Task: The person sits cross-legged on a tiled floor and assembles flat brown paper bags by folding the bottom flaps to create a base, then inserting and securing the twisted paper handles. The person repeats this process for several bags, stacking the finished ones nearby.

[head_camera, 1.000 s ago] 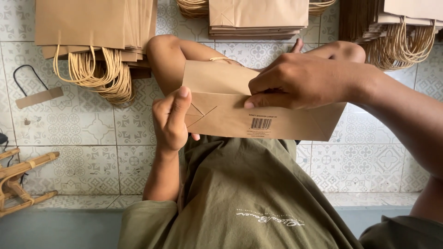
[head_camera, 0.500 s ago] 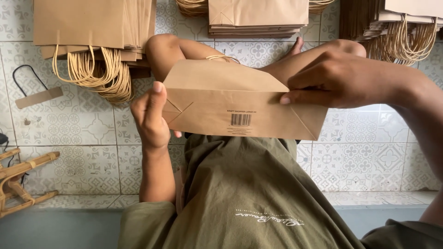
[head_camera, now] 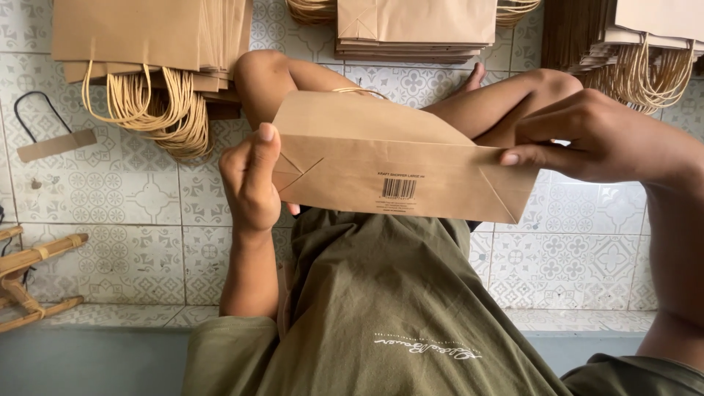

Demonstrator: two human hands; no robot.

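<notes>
The person is sitting cross-legged on a patterned tile floor (head_camera: pixel 132 213) and holding a folded brown paper bag (head_camera: pixel 381 158) flat above the lap, near the centre of the view, with its folded bottom panel and a printed barcode facing the camera. The left hand (head_camera: pixel 251 182) is gripping the bag's end at 9 o'clock, thumb lying upright on the front face and the fingers curled behind it. The right hand (head_camera: pixel 594 136) is pinching the opposite end at 3 o'clock, fingertips pressing the upper corner of the fold.

A stack of finished bags with twisted cord handles (head_camera: pixel 150 44) is lying at 11 o'clock, well apart from the hands. A second flat stack (head_camera: pixel 414 29) is resting at 12 o'clock, just beyond the knees, and a third pile with cord handles (head_camera: pixel 638 44) is sitting at 1 o'clock. A single black-handled paper strip (head_camera: pixel 55 144) is lying at 9 o'clock on the tiles, and a small bamboo frame (head_camera: pixel 33 271) is showing at 8 o'clock.
</notes>
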